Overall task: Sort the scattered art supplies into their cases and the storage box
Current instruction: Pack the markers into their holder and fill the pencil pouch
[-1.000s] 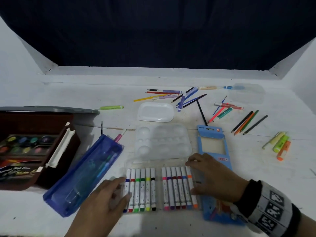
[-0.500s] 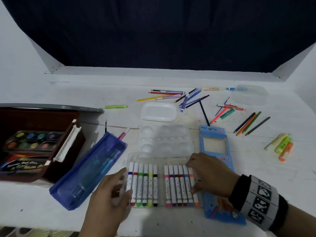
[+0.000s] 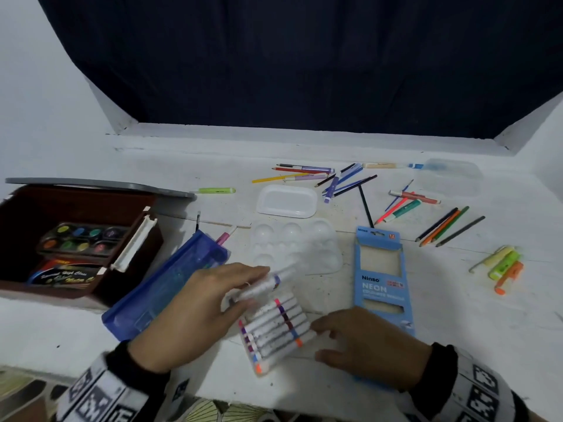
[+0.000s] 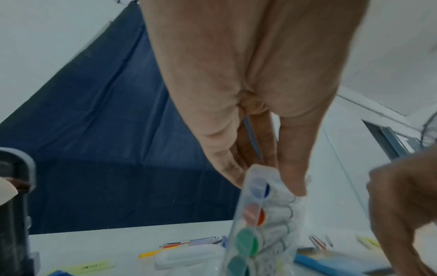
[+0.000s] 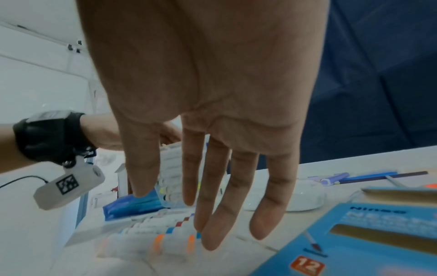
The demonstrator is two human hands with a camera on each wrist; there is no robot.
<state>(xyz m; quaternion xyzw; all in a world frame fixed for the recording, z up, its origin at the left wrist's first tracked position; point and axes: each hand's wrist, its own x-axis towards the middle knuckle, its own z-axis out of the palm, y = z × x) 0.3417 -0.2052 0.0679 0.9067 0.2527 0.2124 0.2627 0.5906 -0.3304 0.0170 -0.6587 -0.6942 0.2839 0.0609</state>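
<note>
A clear marker case (image 3: 274, 327) lies near the table's front edge, with its right row of white markers flat and turned at an angle. My left hand (image 3: 207, 312) pinches the case's left half (image 3: 262, 287) and holds it lifted, tilted over toward the right row. In the left wrist view the raised half (image 4: 255, 224) shows blue, red and green marker ends below my fingers (image 4: 290, 168). My right hand (image 3: 365, 339) is open, fingers straight, its tips at the case's right end. The right wrist view shows them over the orange-banded markers (image 5: 160, 240).
A brown storage box (image 3: 146, 245) with a watercolour set stands at the left, a blue pouch (image 3: 164, 284) beside it. A white palette (image 3: 292, 248), a small tray (image 3: 286, 201) and a blue pencil box (image 3: 382, 278) lie behind. Loose pencils (image 3: 444, 226) and highlighters (image 3: 505, 263) lie at the back right.
The case lay open and flat with both rows showing. My left hand has taken hold of its left half and lifted it toward the right; the case has turned, and my right hand slid to its end.
</note>
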